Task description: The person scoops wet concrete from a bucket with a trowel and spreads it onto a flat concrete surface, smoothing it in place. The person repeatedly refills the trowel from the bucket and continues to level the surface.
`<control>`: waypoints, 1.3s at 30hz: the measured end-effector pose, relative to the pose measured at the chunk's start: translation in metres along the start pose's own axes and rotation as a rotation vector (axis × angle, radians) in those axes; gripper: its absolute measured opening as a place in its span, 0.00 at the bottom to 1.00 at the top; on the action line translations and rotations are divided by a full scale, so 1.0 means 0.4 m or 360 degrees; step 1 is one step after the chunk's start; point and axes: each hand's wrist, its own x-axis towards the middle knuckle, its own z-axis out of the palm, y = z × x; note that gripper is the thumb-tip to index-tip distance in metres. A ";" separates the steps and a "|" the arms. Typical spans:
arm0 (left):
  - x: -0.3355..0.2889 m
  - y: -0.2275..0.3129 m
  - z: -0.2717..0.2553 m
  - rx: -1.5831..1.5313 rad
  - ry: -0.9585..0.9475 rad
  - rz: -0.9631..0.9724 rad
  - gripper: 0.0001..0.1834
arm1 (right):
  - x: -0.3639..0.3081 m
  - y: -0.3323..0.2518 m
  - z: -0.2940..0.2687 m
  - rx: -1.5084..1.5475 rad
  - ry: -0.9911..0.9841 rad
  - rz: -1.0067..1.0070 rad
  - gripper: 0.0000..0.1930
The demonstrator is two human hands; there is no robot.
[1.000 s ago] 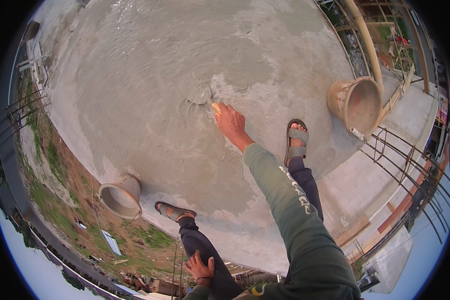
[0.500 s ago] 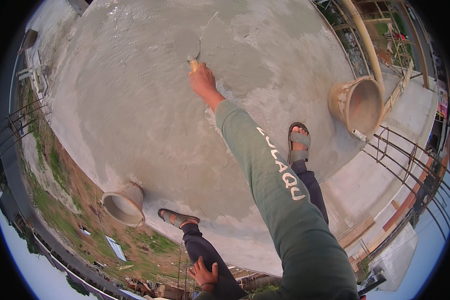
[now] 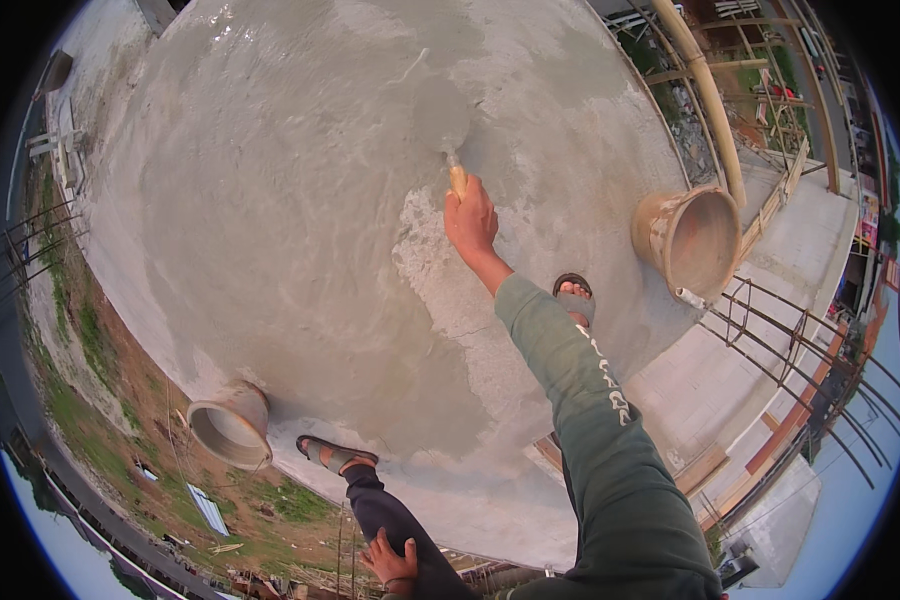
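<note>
The right hand (image 3: 472,218) is closed around the wooden handle of a round-bladed trowel (image 3: 442,112). The trowel is out ahead of the person, its blade lying over the wet grey layer (image 3: 290,250) beyond a pale, thinly covered patch (image 3: 460,290). The left hand (image 3: 390,560) has its fingers spread on the dark trouser leg (image 3: 402,520) and shows nothing held.

Assessment: the work in hand is judged to be spreading and smoothing. Good practice would keep the blade nearly flat, with its leading edge slightly raised so that it does not dig in. Pressure should be light and even, and strokes should overlap. The pale patch appears to need material drawn across it, and the thin ridge (image 3: 410,68) just past the blade merits a levelling pass. The grip seems adequate for this; the wrist should stay loose. Caution is advised near the right foot (image 3: 575,300), lest a sandal mark the finish.
</note>
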 end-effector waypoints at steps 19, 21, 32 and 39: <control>0.011 0.119 0.056 -0.0061 -0.0045 -0.0151 0.42 | 0.461 0.256 -0.425 -0.0987 -0.0422 -0.1071 0.22; 0.007 0.104 0.050 -0.0047 -0.0026 -0.0097 0.41 | 0.422 0.295 -0.406 -0.0863 -0.0224 -0.0798 0.23; -0.013 0.025 0.019 -0.0028 0.0015 0.0002 0.41 | 0.021 0.439 -0.320 -0.0570 -0.0235 -0.0226 0.23; -0.017 -0.032 -0.013 -0.0027 0.0131 0.0049 0.41 | -0.161 0.460 -0.228 -0.0501 -0.0287 -0.0303 0.22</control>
